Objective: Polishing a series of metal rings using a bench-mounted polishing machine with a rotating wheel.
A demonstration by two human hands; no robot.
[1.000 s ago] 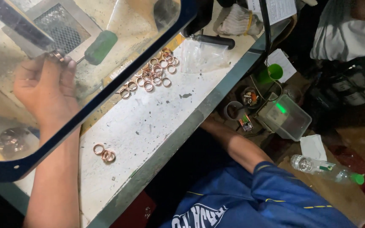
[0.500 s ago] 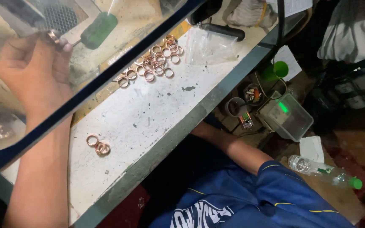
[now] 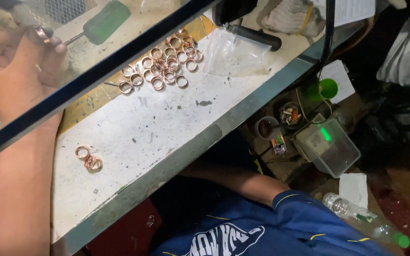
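Behind the transparent shield (image 3: pixel 96 71) at the far left, the left hand (image 3: pixel 17 71) is raised with its fingers (image 3: pixel 55 47) pinching a copper-coloured ring (image 3: pixel 41 32) against what looks like a spinning tool tip, though the glare on the shield blurs the contact. To do this well, I judge the pinch should stay firm on the ring's edges, leaving its face free, with the wrist braced so the ring does not chatter or fly off, and the work should stay behind the shield so that dust and grit are caught there. Just right of the hand lies a green-handled tool (image 3: pixel 103 21), close enough to be picked up without looking away. Lower on the white bench (image 3: pixel 134 137), a small cluster of rings (image 3: pixel 88 159) sits apart near the front edge; further right and toward the back a larger scatter of rings (image 3: pixel 164 64) is spread out, some touching. Keeping these two groups well apart seems wise, so that they do not mix. Right again, a clear plastic bag (image 3: pixel 228 54) lies flat beside a black handle (image 3: pixel 255 37). The right hand is not visible: its forearm (image 3: pixel 233 178) passes below the bench edge, so I cannot tell how its fingers are set. Beyond, down on the floor, stand a clear plastic box (image 3: pixel 330 147) and a green cup (image 3: pixel 328 88).
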